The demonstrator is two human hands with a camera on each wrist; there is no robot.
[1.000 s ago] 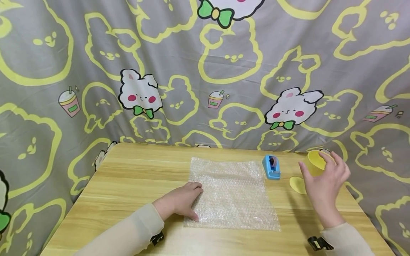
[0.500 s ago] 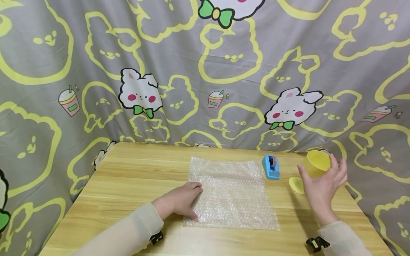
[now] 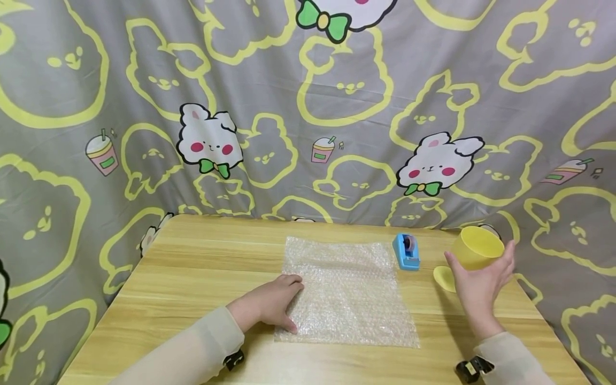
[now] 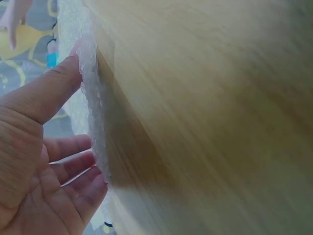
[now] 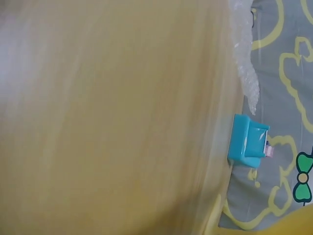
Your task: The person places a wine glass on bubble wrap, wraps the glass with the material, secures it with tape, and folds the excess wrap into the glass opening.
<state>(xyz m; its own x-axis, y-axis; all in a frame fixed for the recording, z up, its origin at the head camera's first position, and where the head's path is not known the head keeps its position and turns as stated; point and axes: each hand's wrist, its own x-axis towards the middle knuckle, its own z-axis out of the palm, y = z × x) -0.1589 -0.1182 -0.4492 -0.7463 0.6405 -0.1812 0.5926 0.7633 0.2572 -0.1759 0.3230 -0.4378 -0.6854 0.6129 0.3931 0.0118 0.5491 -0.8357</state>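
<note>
A clear sheet of bubble wrap point(image 3: 351, 294) lies flat on the table. My left hand point(image 3: 275, 302) rests on its left edge, thumb and fingers spread apart along it; in the left wrist view the fingertips touch the wrap's rim point(image 4: 93, 107). My right hand point(image 3: 483, 283) grips a yellow goblet-shaped cup point(image 3: 469, 256) at the right, thumb on its left side and fingers round its right. The cup's open mouth tips up and rightward, and a round yellow disc like a foot point(image 3: 443, 279) shows below left of it. The hand hides what joins them.
A blue tape dispenser point(image 3: 406, 252) stands between the bubble wrap and the cup, also seen in the right wrist view as a teal block point(image 5: 247, 142). The wooden table point(image 3: 192, 278) ends at a grey curtain point(image 3: 269, 80) with yellow cartoon outlines.
My right hand's fingers have slid from over the cup's rim down round its right side, closer to it. The left hand and the bubble wrap have stayed put.
</note>
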